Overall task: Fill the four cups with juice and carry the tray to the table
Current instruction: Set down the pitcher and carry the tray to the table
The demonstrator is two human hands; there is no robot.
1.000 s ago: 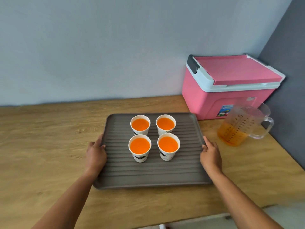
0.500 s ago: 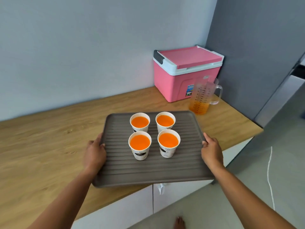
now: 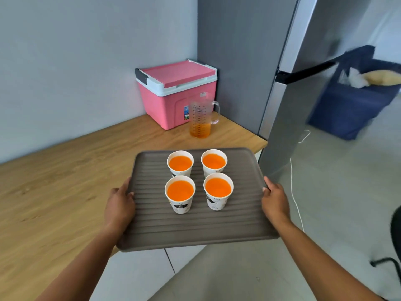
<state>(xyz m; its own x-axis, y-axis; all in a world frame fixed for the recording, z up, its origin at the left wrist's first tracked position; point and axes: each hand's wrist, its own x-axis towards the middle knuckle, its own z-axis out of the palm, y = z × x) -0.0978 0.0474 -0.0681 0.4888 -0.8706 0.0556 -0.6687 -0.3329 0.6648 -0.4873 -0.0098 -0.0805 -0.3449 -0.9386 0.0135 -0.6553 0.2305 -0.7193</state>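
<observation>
**Four full cups on a tray held level at both ends**

The left hand (image 3: 119, 205) grips the left short edge of the grey ribbed tray (image 3: 195, 227) and the right hand (image 3: 274, 200) grips the right one. Each thumb is hooked over the rim. This hold at opposite ends most likely serves to keep the tray flat, because the juice (image 3: 180, 190) stands close to the brim in all four cups (image 3: 218, 192). The cups stand upright in a tight two-by-two block near the middle of the tray, close together but apart. There the load sits evenly between the hands.

The tray hangs in the air past the front corner of the wooden desk (image 3: 65, 181), with its near part over the cupboard fronts and the floor. The pouring looks finished and the carry is under way. The jug (image 3: 200, 119), with a little juice at its bottom, stands on the desk just in front of the pink cooler (image 3: 176, 94), well behind the tray.

The fingers under the tray are hidden, so how far they reach cannot be told. The place where the tray is to go is not in view. On the right, the refrigerator (image 3: 282, 105) and a blue bag (image 3: 351, 105) are smeared. A white cable (image 3: 295, 192) trails across the floor, and a dark chair (image 3: 395, 235) is cut off by the edge.
</observation>
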